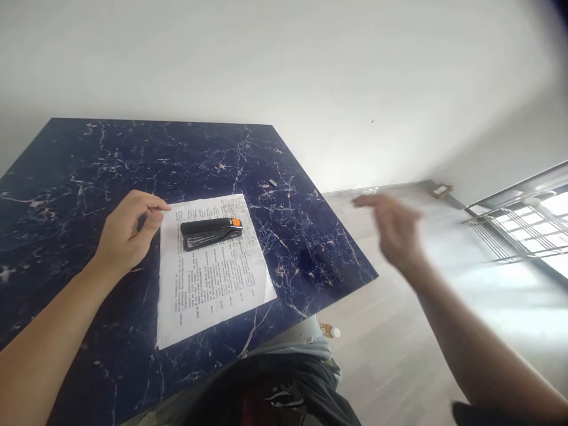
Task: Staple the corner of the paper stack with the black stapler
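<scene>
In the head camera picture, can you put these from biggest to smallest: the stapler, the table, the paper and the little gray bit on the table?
Largest to smallest, as they look here:
1. Table
2. Paper
3. Stapler, lying on the paper
4. Little gray bit, easily the tiniest

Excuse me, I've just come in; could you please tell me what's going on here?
A person at a dark table has their left hand at the upper left edge of a printed paper; whether the fingers grip it is hard to tell. A black stapler with an orange mark lies on the paper, with neither hand on it. The right hand is blurred, in the air beyond the table's right edge, with nothing visibly held.
</scene>
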`<state>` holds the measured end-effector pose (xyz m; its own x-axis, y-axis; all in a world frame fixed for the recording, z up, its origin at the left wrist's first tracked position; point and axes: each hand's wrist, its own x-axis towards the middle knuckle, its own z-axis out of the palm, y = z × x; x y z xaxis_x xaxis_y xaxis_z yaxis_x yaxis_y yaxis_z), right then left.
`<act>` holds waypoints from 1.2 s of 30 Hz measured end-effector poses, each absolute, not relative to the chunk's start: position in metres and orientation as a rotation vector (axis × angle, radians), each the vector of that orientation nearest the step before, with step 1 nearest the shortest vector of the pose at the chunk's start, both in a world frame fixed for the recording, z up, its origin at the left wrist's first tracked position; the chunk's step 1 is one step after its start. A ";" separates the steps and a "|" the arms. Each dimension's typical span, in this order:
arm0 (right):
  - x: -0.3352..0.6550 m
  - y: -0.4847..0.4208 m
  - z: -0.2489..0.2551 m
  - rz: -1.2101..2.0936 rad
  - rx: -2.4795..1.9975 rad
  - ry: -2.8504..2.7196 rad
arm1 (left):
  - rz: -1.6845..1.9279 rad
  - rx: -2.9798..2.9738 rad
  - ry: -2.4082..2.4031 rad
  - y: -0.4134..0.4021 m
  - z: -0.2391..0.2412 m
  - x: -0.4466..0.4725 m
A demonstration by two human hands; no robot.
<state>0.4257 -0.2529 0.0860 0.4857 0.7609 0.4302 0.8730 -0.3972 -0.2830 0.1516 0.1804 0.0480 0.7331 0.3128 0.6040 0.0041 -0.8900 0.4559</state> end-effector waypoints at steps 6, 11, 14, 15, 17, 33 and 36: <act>0.373 -0.290 0.002 -0.215 -2.544 -1.402 | 0.981 2.499 0.269 0.183 0.048 0.151; 0.296 -0.283 -0.034 -0.396 -2.521 -1.368 | 0.944 2.503 0.309 0.184 0.049 0.152; 0.253 -0.280 -0.056 -0.419 -2.277 -1.708 | 0.942 2.494 0.329 0.186 0.048 0.151; 0.245 -0.282 -0.064 -0.427 -2.188 -1.817 | 0.948 2.490 0.336 0.187 0.047 0.151; 0.240 -0.291 -0.077 -0.458 -2.116 -1.887 | 0.959 2.483 0.343 0.189 0.046 0.150; 0.367 -0.402 -0.090 -0.755 -2.382 -1.584 | 0.878 2.483 0.357 0.193 0.044 0.149; 0.370 -0.381 -0.077 -0.879 -2.267 -1.424 | 0.844 2.484 0.361 0.194 0.041 0.150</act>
